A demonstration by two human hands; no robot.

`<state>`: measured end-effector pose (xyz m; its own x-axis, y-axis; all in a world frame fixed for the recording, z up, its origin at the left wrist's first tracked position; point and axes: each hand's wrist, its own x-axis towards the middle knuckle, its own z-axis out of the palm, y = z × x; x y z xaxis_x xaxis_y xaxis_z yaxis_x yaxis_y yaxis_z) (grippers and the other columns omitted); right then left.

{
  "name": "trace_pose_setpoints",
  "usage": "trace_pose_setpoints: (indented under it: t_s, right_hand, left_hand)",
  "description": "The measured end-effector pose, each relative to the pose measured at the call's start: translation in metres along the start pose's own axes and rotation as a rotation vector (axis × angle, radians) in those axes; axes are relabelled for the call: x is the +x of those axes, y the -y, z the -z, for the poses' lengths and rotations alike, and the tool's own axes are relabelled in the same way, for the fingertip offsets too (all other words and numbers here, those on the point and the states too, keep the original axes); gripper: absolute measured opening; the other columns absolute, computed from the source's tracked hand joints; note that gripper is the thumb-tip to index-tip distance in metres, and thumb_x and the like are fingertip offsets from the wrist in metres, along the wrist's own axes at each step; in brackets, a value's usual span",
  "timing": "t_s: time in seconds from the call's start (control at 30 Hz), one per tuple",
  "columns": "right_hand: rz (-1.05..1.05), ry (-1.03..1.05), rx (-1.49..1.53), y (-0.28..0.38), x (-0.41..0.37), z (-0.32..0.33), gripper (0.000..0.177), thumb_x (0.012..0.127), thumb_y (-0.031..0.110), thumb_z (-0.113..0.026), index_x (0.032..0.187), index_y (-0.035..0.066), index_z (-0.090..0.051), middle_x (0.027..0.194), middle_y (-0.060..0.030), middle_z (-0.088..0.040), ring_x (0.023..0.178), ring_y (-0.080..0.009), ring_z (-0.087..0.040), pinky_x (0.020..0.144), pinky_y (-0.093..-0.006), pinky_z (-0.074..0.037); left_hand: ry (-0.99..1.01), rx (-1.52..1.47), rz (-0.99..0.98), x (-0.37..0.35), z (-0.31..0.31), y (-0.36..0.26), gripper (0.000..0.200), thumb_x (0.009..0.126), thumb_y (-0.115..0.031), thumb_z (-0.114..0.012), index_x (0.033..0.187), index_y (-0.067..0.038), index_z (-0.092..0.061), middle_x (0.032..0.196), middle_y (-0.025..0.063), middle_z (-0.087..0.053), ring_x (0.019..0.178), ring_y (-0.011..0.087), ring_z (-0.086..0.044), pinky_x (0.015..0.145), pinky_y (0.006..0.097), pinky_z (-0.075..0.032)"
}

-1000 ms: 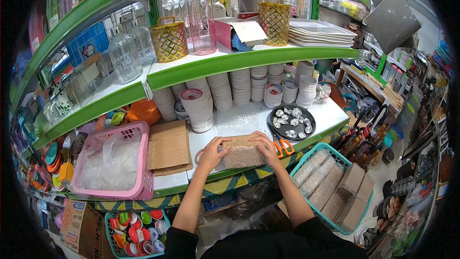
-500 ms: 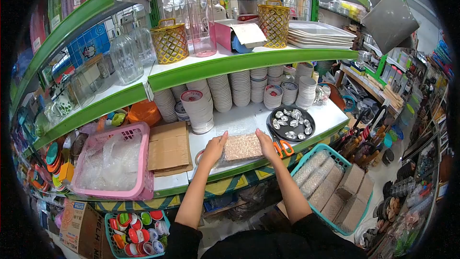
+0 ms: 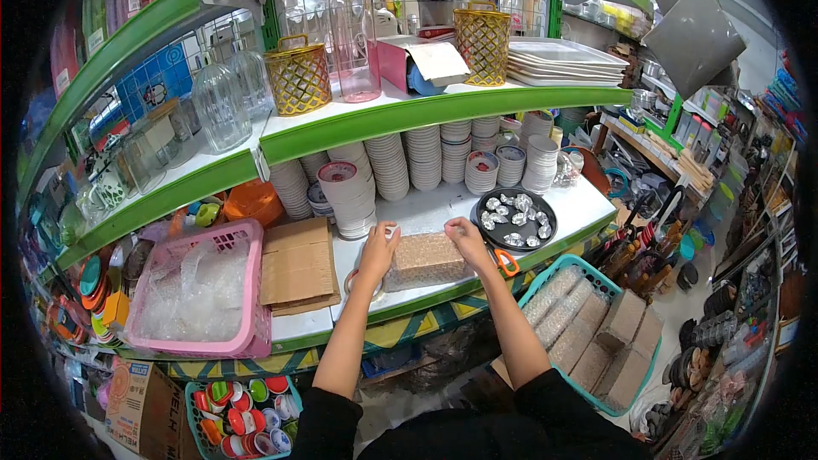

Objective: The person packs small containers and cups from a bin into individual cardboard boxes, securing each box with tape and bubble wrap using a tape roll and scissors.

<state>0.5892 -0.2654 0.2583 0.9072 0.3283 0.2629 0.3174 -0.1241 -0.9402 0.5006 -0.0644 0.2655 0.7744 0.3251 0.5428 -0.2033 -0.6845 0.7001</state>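
Note:
A small brown cardboard box in bubble wrap (image 3: 429, 261) lies on the white shelf before me. My left hand (image 3: 380, 252) is at its left end, fingers curled in a pinch on the edge of the bubble wrap. At the right end, my right hand (image 3: 469, 244) pinches the wrap in the same way. Clear bubble wrap (image 3: 417, 220) stretches flat behind the box. Orange-handled scissors (image 3: 509, 264) lie to the right of my right hand, their blades partly hidden. Part of a ring-shaped item (image 3: 351, 279) shows beside my left wrist.
A black tray (image 3: 518, 237) holds shiny, clear, faceted pieces. Stacked white bowls (image 3: 388, 166) line the back. A pink basket (image 3: 256, 290) of bubble wrap and flat cardboard (image 3: 298, 264) stand left. A teal basket (image 3: 652, 366) of wrapped boxes is lower right.
Both hands have moved from gripping the box's ends to pinching the wrap above its back corners. The box now rests on the shelf, with its front side showing more.

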Motion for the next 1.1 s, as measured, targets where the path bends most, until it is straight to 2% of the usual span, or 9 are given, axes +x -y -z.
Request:
trace_pose_setpoints:
  t_s: [0.03,0.13,0.37,0.5,0.57,0.63,0.77,0.93,1.1]
  right_hand:
    - [0.185,-0.121,-0.035,0.001,0.001,-0.002,0.021,0.084,0.02,-0.066,0.089,0.0,-0.06,0.08,-0.0056,-0.061,0.083,-0.013,-0.056,0.076,-0.027,-0.043]
    - [0.267,-0.154,-0.04,0.006,0.006,-0.003,0.019,0.076,0.014,-0.072,0.079,-0.001,-0.061,0.068,-0.0069,-0.063,0.067,-0.0133,-0.059,0.065,-0.026,-0.045]
    - [0.096,-0.075,-0.068,0.016,-0.009,0.004,0.022,0.077,0.019,-0.073,0.077,-0.002,-0.067,0.064,-0.0048,-0.064,0.055,-0.0081,-0.054,0.054,-0.0246,-0.043]
    - [0.081,0.007,0.013,0.012,-0.015,0.008,0.027,0.08,0.025,-0.072,0.086,0.0,-0.067,0.069,-0.0026,-0.064,0.064,-0.0053,-0.054,0.058,-0.0224,-0.042]
    - [0.082,0.057,0.035,0.004,-0.017,0.009,0.029,0.081,0.027,-0.071,0.091,0.0,-0.066,0.072,-0.002,-0.064,0.068,-0.0047,-0.055,0.06,-0.0216,-0.042]
    - [0.088,0.14,0.135,-0.002,-0.019,0.01,0.036,0.081,0.031,-0.071,0.103,0.003,-0.062,0.092,-0.0042,-0.063,0.085,-0.0093,-0.056,0.071,-0.0246,-0.044]
    - [0.135,0.17,0.097,0.0,-0.03,0.018,0.046,0.079,0.031,-0.073,0.114,0.006,-0.056,0.113,-0.0071,-0.058,0.1,-0.017,-0.054,0.083,-0.0314,-0.045]
    - [0.198,0.308,0.104,0.014,-0.044,0.026,0.068,0.069,0.025,-0.08,0.127,0.008,-0.048,0.124,-0.0085,-0.052,0.116,-0.0207,-0.047,0.097,-0.0343,-0.038]
    - [0.146,0.295,0.076,0.018,-0.045,0.025,0.071,0.069,0.026,-0.08,0.129,0.008,-0.047,0.124,-0.0085,-0.052,0.116,-0.0205,-0.048,0.097,-0.0339,-0.038]
  left_hand:
    - [-0.027,-0.057,-0.03,0.002,0.003,-0.009,0.028,0.09,-0.026,-0.055,0.087,0.001,-0.061,0.084,0.0178,-0.063,0.082,0.0338,-0.062,0.075,0.0392,-0.046]
    - [0.008,-0.12,-0.091,0.007,0.012,-0.017,0.018,0.085,-0.017,-0.063,0.088,0.0,-0.062,0.085,0.0149,-0.064,0.08,0.0295,-0.062,0.072,0.0357,-0.047]
    - [0.114,0.011,-0.021,0.001,0.019,-0.026,0.021,0.082,-0.019,-0.068,0.083,0.002,-0.069,0.082,0.0162,-0.066,0.073,0.0245,-0.064,0.067,0.0328,-0.046]
    - [0.203,0.027,0.065,-0.001,0.028,-0.029,0.026,0.081,-0.023,-0.07,0.088,0.002,-0.068,0.086,0.0159,-0.068,0.077,0.0242,-0.064,0.071,0.0322,-0.047]
    - [0.275,-0.169,0.079,-0.005,0.028,-0.022,0.04,0.079,-0.036,-0.071,0.099,-0.002,-0.066,0.093,0.0151,-0.067,0.091,0.0276,-0.063,0.08,0.0353,-0.046]
    - [0.328,-0.206,0.061,-0.009,0.03,-0.014,0.047,0.075,-0.037,-0.074,0.105,-0.004,-0.063,0.101,0.0139,-0.066,0.099,0.0268,-0.061,0.085,0.0358,-0.045]
    - [0.45,-0.247,-0.022,-0.012,0.037,-0.011,0.073,0.061,-0.041,-0.084,0.12,-0.009,-0.055,0.118,0.0125,-0.059,0.113,0.0267,-0.055,0.095,0.0377,-0.042]
    - [0.496,-0.212,0.025,-0.018,0.046,-0.024,0.086,0.054,-0.042,-0.086,0.125,-0.011,-0.051,0.119,0.0155,-0.058,0.113,0.0273,-0.055,0.096,0.0374,-0.042]
    - [0.475,-0.181,0.043,-0.019,0.044,-0.027,0.085,0.054,-0.042,-0.086,0.125,-0.012,-0.051,0.115,0.016,-0.061,0.109,0.0278,-0.057,0.094,0.0369,-0.044]
